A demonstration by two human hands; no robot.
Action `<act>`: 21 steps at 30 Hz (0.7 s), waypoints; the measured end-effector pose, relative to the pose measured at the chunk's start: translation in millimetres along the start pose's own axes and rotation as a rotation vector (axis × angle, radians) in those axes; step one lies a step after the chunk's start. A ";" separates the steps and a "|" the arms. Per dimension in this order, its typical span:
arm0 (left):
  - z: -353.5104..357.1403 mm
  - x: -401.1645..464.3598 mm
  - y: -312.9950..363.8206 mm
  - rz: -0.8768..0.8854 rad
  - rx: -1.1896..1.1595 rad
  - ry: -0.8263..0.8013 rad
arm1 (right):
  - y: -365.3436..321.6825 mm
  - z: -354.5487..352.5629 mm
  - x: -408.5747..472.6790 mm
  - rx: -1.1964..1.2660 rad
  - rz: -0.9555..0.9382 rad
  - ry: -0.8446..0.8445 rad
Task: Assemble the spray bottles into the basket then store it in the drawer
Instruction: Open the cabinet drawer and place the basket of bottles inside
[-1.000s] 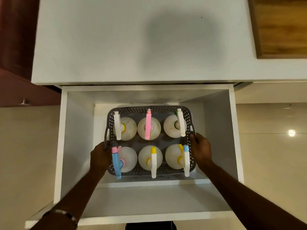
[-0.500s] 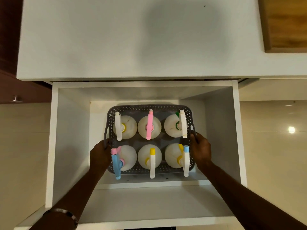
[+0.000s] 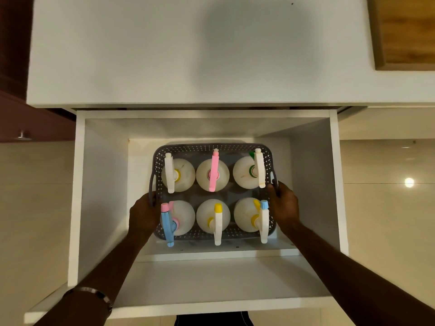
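basket [image 3: 213,148] grey perforated plastic, rounded corners, inside drawer [image 3: 313,172].

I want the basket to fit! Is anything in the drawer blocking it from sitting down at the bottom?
Nothing visible blocks it. The grey basket with six spray bottles is already low inside the white drawer, with bare floor showing around it. The left hand and right hand hold its side handles. What lies right under the basket is hidden.
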State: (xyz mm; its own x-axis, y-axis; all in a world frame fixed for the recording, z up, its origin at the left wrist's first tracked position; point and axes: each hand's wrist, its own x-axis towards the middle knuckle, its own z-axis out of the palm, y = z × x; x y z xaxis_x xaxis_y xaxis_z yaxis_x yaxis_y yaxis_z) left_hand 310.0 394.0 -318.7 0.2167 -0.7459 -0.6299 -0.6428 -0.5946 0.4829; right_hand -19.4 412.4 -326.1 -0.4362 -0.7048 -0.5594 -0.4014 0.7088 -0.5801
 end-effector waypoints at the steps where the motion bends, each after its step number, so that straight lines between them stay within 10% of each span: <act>1: -2.4 -1.7 1.6 -0.010 -0.013 -0.012 | -1.6 -1.7 -1.7 0.000 0.001 0.003; 21: -73.4 -101.5 37.1 -0.011 -0.355 0.135 | -55.0 -50.7 -122.3 0.146 -0.149 0.157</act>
State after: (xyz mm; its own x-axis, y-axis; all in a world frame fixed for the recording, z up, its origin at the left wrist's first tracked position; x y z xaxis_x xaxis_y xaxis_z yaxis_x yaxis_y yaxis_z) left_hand 318.1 425.6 -192.2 0.3318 -0.7579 -0.5617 -0.3509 -0.6519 0.6723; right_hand 15.2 461.0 -195.8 -0.5053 -0.7801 -0.3688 -0.3555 0.5777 -0.7348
